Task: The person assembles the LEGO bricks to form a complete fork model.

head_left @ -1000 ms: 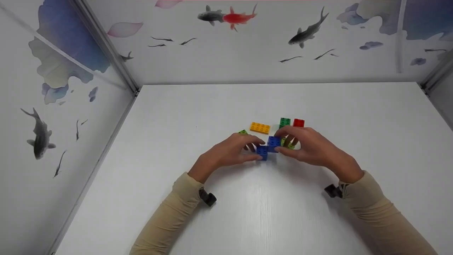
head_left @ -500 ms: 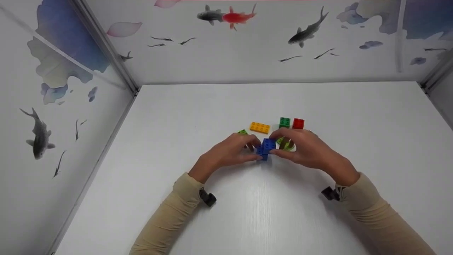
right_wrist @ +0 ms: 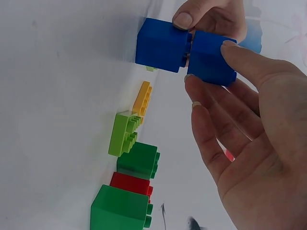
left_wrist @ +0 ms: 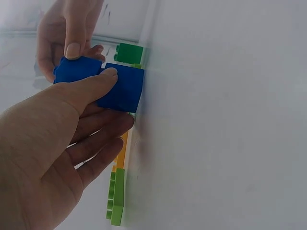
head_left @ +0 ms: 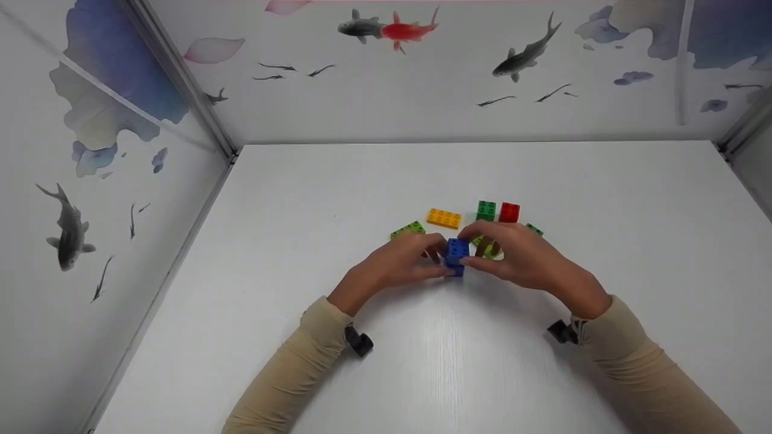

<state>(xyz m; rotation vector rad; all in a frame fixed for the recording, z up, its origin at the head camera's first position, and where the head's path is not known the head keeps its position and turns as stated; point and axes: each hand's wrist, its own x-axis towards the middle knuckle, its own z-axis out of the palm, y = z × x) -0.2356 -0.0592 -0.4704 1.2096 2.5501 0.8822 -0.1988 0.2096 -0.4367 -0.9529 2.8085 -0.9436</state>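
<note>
My left hand (head_left: 395,262) pinches a blue toy building block (right_wrist: 160,45) that stands on the table, thumb on its near side. Just above it, my right hand (head_left: 518,253) holds a second blue block (right_wrist: 211,57) between thumb and fingers. In the right wrist view a narrow gap with studs showing separates the two blocks, and the upper one sits slightly tilted. From the head camera the upper block (head_left: 458,248) largely covers the lower block (head_left: 455,271).
Behind the hands lie a yellow block (head_left: 444,218), a dark green block (head_left: 486,210) and a red block (head_left: 509,212). A lime block (head_left: 408,229) is behind the left hand. Another lime block (right_wrist: 125,133) and another green block (head_left: 534,229) are near the right hand.
My right hand has carried its blue block left, from beside the other blue block to above it. The left hand has shifted slightly right with the lower block.
</note>
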